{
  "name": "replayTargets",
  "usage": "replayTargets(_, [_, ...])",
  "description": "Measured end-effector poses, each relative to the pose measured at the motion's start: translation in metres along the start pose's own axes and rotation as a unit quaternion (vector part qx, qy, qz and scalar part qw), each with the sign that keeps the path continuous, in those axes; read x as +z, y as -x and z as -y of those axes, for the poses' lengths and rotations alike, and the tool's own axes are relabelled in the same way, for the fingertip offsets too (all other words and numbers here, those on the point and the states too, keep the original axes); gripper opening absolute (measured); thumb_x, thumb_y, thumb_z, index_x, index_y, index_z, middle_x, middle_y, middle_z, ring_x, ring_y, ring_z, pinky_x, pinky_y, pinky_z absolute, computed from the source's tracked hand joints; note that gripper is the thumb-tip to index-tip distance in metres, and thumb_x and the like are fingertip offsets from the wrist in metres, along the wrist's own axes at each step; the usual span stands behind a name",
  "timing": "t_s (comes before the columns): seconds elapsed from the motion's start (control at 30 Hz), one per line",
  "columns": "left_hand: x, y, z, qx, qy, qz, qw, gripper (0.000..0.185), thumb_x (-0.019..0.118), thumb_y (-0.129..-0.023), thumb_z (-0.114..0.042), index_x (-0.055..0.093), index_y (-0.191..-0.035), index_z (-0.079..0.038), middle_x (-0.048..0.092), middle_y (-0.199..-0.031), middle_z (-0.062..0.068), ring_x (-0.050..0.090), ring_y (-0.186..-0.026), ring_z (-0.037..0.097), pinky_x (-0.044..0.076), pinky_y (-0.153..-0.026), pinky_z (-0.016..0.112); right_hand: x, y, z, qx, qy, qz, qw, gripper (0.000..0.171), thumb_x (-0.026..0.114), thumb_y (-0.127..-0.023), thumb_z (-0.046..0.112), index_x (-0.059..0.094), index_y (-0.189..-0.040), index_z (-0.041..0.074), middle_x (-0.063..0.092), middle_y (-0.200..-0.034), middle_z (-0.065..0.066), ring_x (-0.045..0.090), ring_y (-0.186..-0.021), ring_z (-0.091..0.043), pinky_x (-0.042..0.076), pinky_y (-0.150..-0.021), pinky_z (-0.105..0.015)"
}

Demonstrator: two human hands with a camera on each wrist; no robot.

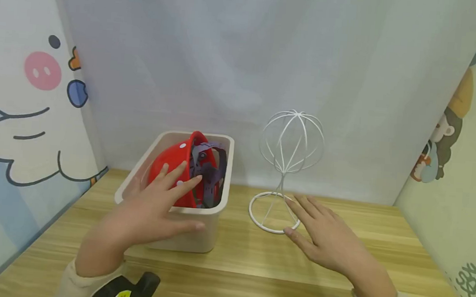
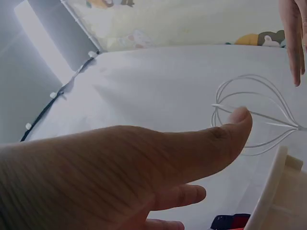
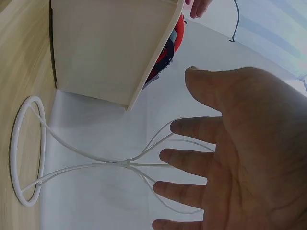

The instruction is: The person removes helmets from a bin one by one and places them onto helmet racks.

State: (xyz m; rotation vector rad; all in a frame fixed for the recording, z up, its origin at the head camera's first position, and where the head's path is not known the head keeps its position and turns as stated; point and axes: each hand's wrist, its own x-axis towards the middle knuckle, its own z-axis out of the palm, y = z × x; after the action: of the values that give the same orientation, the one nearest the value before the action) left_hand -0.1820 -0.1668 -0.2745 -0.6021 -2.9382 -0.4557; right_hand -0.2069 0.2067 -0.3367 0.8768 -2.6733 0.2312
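A red helmet (image 1: pixel 171 158) with white dots lies on its side in a cream plastic bin (image 1: pixel 219 212), its dark inner straps facing right. Over the bin's near left part, my left hand (image 1: pixel 149 211) is spread with straight fingers and holds nothing. To the right stands a white wire stand (image 1: pixel 283 170) with a balloon-shaped cage above a ring base. My right hand (image 1: pixel 329 235) reaches beside that base, fingers extended, nothing in its grasp. In the right wrist view its palm faces the stand, and the fingers overlap the wire cage.
Both stand and bin rest on a wooden table (image 1: pixel 253 271). A pale curtain (image 1: pixel 244 65) hangs behind them. Printed cartoon walls close in the left and right sides.
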Motion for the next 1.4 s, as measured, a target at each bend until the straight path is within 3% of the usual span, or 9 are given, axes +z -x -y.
replayTargets(0.1, [-0.004,0.001,0.007,0.002,0.01,-0.021,0.9997,0.085,0.066,-0.083,-0.071,0.042,-0.154,-0.03,0.021,-0.166,0.008,0.019,-0.15,0.039,0.022,-0.11,0.072,0.001,-0.008,0.003,-0.022,-0.019,-0.035,0.999,0.061,0.056,-0.102,0.044,0.044,-0.152,0.011,0.045,-0.153,-0.015,0.045,-0.138,-0.037,0.04,-0.107,-0.057])
replayTargets(0.2, [-0.01,0.004,0.015,-0.005,0.019,-0.037,0.9991,0.081,0.067,-0.086,-0.065,0.045,-0.153,-0.025,0.028,-0.162,0.01,0.032,-0.142,0.041,0.048,-0.096,0.063,0.001,-0.019,0.011,-0.035,-0.06,-0.055,0.996,0.057,0.059,-0.101,0.041,0.047,-0.15,0.013,0.05,-0.149,-0.01,0.048,-0.136,-0.031,0.043,-0.107,-0.052])
replayTargets(0.33, [-0.017,0.007,0.034,-0.023,0.034,-0.036,0.9985,0.087,0.063,-0.089,-0.066,0.04,-0.155,-0.015,0.029,-0.161,0.015,0.044,-0.132,0.045,0.054,-0.086,0.058,0.006,-0.043,0.028,-0.061,-0.16,-0.065,0.983,0.049,0.059,-0.102,0.033,0.051,-0.145,0.011,0.056,-0.143,-0.006,0.053,-0.132,-0.024,0.044,-0.107,-0.045])
replayTargets(0.57, [-0.011,0.0,0.069,-0.077,0.065,0.013,0.9948,0.109,0.056,-0.087,-0.075,0.011,-0.162,-0.011,0.017,-0.162,0.028,0.024,-0.143,0.053,0.041,-0.095,0.073,0.023,-0.099,0.058,-0.019,-0.394,-0.034,0.918,0.048,0.058,-0.103,0.023,0.041,-0.148,0.013,0.06,-0.138,-0.01,0.059,-0.124,-0.021,0.05,-0.101,-0.037])
replayTargets(0.77, [0.001,-0.005,0.086,-0.107,0.132,0.053,0.9841,0.123,0.064,-0.083,-0.072,0.003,-0.157,0.006,0.016,-0.16,0.031,0.023,-0.141,0.054,0.041,-0.098,0.071,0.028,-0.146,0.086,0.078,-0.494,-0.005,0.866,0.06,0.059,-0.102,0.029,0.031,-0.154,0.016,0.06,-0.136,-0.011,0.059,-0.125,-0.026,0.05,-0.101,-0.044])
replayTargets(0.97, [0.005,-0.009,0.094,-0.133,0.17,0.081,0.973,0.131,0.067,-0.081,-0.07,-0.009,-0.156,0.005,0.002,-0.162,0.031,0.016,-0.142,0.057,0.037,-0.098,0.074,0.039,-0.19,0.121,0.173,-0.559,-0.026,0.81,0.082,0.064,-0.095,0.05,0.018,-0.159,0.028,0.054,-0.14,-0.011,0.058,-0.123,-0.027,0.056,-0.091,-0.047])
replayTargets(1.07, [0.006,-0.009,0.094,-0.124,0.173,0.068,0.9748,0.128,0.071,-0.079,-0.069,-0.001,-0.158,0.002,0.011,-0.16,0.029,0.022,-0.14,0.054,0.041,-0.097,0.072,0.045,-0.206,0.14,0.193,-0.519,-0.043,0.832,0.095,0.063,-0.09,0.062,0.006,-0.161,0.034,0.053,-0.14,-0.012,0.059,-0.12,-0.028,0.055,-0.091,-0.049])
replayTargets(1.2, [0.007,-0.009,0.094,-0.112,0.186,0.046,0.9751,0.118,0.075,-0.077,-0.067,0.012,-0.156,-0.005,0.025,-0.151,0.024,0.03,-0.135,0.047,0.049,-0.092,0.065,0.053,-0.215,0.154,0.169,-0.422,-0.037,0.89,0.091,0.059,-0.096,0.053,-0.001,-0.161,0.035,0.066,-0.114,-0.015,0.069,-0.093,-0.026,0.057,-0.086,-0.046])
replayTargets(1.4, [0.005,-0.006,0.095,-0.137,0.181,0.061,0.9721,0.127,0.072,-0.077,-0.069,0.003,-0.157,0.001,0.016,-0.157,0.028,0.026,-0.137,0.051,0.045,-0.094,0.069,0.057,-0.22,0.159,0.138,-0.403,-0.023,0.905,0.069,0.046,-0.106,0.025,0.005,-0.162,0.022,0.064,-0.074,-0.01,0.06,-0.054,-0.02,0.056,-0.063,-0.036])
